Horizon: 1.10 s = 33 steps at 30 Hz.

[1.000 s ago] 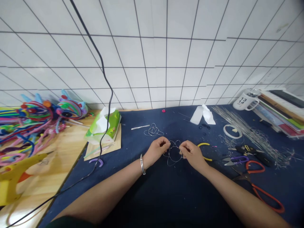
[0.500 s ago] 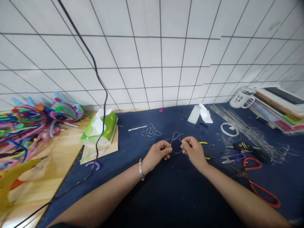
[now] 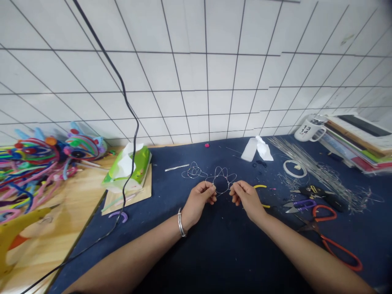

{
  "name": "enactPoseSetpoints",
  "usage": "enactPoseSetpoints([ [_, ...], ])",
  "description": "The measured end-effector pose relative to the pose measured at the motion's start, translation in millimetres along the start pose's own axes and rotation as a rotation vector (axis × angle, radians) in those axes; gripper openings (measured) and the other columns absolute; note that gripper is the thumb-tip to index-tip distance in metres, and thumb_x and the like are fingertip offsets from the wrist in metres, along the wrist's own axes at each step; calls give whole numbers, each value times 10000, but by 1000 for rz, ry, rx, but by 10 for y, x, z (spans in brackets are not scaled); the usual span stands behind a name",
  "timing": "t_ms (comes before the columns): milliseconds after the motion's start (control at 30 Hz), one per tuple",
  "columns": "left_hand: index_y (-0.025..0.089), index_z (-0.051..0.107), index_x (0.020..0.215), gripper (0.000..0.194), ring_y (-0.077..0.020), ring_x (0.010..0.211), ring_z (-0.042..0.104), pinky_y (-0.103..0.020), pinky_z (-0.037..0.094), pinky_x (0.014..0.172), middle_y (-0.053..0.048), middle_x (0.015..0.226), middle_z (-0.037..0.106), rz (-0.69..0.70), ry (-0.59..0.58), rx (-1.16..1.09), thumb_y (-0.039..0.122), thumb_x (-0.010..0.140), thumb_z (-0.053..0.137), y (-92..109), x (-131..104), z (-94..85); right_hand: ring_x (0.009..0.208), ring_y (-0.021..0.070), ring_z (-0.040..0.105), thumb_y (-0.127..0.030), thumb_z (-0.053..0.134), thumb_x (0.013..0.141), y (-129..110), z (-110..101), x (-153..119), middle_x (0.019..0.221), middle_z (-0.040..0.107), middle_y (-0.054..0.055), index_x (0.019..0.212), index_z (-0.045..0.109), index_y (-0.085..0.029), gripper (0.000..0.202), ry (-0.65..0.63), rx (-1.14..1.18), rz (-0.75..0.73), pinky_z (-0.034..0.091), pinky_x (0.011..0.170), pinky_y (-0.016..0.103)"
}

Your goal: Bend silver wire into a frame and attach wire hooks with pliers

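Between my hands is a flower-shaped wire frame (image 3: pixel 221 170), a thin ring with several petal loops fanned out on its far side. My left hand (image 3: pixel 200 200), with a silver bangle at the wrist, pinches its left edge between thumb and fingers. On the opposite edge, my right hand (image 3: pixel 246 199) pinches the wire with thumb and forefinger. A second bent wire shape (image 3: pixel 194 170) lies flat on the dark blue cloth (image 3: pixel 226 245), beyond my left hand. Partly behind my right hand are the yellow handles of a tool (image 3: pixel 260 186).
Red-handled scissors (image 3: pixel 324 232), purple snips (image 3: pixel 301 205), a wire coil (image 3: pixel 294 168) and a bundle of straight wires (image 3: pixel 300 157) lie at right. A tissue pack (image 3: pixel 139 165) stands left. A black cable (image 3: pixel 122 87) hangs across the left side.
The wire frame has turned and shifted slightly left, so more petal loops show. My right hand has moved its grip outward along the ring; my left hand still pinches the frame.
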<state>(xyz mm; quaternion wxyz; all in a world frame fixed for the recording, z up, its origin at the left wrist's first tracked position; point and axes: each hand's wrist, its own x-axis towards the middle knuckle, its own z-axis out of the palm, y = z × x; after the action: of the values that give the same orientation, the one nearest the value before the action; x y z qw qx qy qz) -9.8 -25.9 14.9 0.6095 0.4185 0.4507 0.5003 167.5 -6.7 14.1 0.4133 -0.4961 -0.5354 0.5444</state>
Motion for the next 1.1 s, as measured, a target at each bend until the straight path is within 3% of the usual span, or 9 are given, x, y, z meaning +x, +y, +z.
enactPoseSetpoints([
  [233, 152, 523, 803, 175, -80, 572, 520, -204, 416, 543, 6, 682, 539, 53, 96, -21, 326, 780, 528, -19, -3, 6, 466, 72, 474, -444, 435, 792, -39, 84, -98, 635, 526, -13, 828, 578, -179, 304, -125, 51, 125, 354, 403, 193],
  [533, 149, 528, 809, 175, -78, 553, 499, -204, 404, 540, 9, 644, 529, 65, 68, 17, 321, 778, 526, -5, 27, -23, 482, 77, 500, -400, 456, 783, -96, 20, -88, 670, 570, 17, 820, 597, -158, 282, -414, -73, 231, 339, 389, 180],
  [600, 150, 529, 802, 175, -78, 550, 498, -201, 396, 532, 10, 644, 531, 75, 61, 45, 322, 774, 529, 2, 38, -31, 493, 80, 499, -414, 467, 776, -114, 4, -77, 686, 569, 17, 835, 593, -163, 287, -401, -111, 208, 341, 385, 179],
  [800, 150, 522, 746, 191, -80, 545, 497, -201, 397, 535, 20, 629, 525, 113, 49, 182, 340, 766, 530, 42, 50, -43, 534, 86, 499, -443, 458, 780, -121, -28, -39, 689, 549, 5, 842, 564, -178, 293, -168, -173, 47, 373, 428, 191],
  [1100, 157, 515, 740, 184, -74, 506, 477, -184, 374, 493, 28, 593, 507, 100, 79, 273, 340, 762, 519, 19, 50, -55, 573, 94, 498, -290, 524, 723, -92, -28, -39, 703, 529, -19, 956, 526, -208, 248, -131, -192, -55, 401, 493, 212],
])
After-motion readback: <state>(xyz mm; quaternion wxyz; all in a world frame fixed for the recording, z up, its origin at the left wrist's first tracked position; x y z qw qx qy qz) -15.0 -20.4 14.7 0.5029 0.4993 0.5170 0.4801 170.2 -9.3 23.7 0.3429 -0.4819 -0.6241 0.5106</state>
